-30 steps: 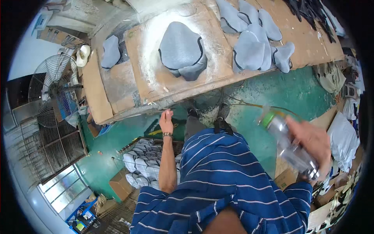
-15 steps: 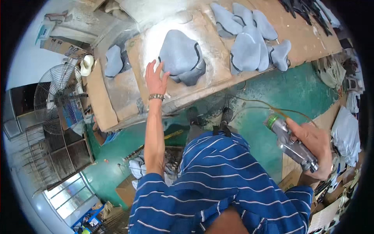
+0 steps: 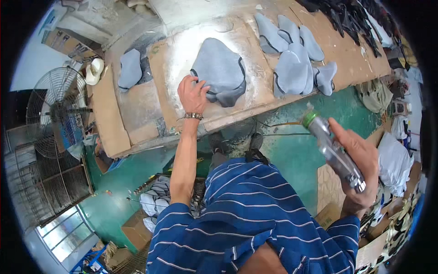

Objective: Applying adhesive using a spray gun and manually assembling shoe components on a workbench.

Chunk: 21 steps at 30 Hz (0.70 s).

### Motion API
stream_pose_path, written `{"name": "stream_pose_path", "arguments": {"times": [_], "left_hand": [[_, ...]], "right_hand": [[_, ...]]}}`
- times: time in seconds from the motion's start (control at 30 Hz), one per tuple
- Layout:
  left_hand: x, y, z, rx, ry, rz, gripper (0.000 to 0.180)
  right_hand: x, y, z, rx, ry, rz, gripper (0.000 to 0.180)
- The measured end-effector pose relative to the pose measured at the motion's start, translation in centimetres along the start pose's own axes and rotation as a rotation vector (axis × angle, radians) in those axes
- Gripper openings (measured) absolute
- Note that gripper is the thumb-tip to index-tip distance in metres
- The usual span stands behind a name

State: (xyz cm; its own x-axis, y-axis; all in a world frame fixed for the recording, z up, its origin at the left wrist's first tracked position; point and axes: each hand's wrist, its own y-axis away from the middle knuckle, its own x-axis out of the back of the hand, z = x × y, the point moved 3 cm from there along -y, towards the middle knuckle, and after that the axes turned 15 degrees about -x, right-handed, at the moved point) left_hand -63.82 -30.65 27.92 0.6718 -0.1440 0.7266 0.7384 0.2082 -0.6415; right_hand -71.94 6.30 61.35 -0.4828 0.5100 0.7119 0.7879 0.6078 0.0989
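Note:
On the cardboard-covered table lies a large grey fabric-like piece (image 3: 216, 64) with dark edging, its lower part folded over a darker layer. At its left edge is my left hand (image 3: 192, 96), fingers bent and closed on the dark-edged corner; the exact grip is partly hidden. My right hand (image 3: 358, 155) is wrapped round a silver spray gun (image 3: 331, 144) with a green ring at its front. The gun is held in the air over the floor, to the right of my body and away from the table.
Several smaller grey pieces (image 3: 292, 71) lie overlapping on the table's right side, and one grey piece (image 3: 130, 69) lies at the left. Dark items (image 3: 346, 20) are at the far right. A wire-caged fan (image 3: 57, 112) stands left. A yellow hose (image 3: 286, 123) runs below the table edge.
My left hand has come to the grey piece's left edge and its fingers have bent from spread to closed. The spray gun has shifted slightly left within my view.

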Motion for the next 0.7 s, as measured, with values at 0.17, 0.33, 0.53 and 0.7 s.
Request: {"name": "stream_pose_path", "arguments": {"times": [0.17,0.33,0.53,0.7], "left_hand": [[2.9,-5.6,0.3,-0.047,0.09,0.092,0.019],[10.6,-12.1,-3.8,-0.009,0.104,0.132,0.015],[18.4,-14.3,-9.0,-0.053,0.108,-0.144,0.02],[23.3,-11.4,-19.1,0.099,0.148,-0.465,0.029]], "right_hand": [[-0.5,0.4,-2.2,-0.048,0.09,0.032,0.074],[-2.0,0.2,-3.3,-0.071,0.048,-0.009,0.068],[-3.3,1.6,-4.0,-0.161,0.036,-0.047,0.064],[-6.0,1.0,-4.8,-0.133,0.002,-0.112,0.063]]}}
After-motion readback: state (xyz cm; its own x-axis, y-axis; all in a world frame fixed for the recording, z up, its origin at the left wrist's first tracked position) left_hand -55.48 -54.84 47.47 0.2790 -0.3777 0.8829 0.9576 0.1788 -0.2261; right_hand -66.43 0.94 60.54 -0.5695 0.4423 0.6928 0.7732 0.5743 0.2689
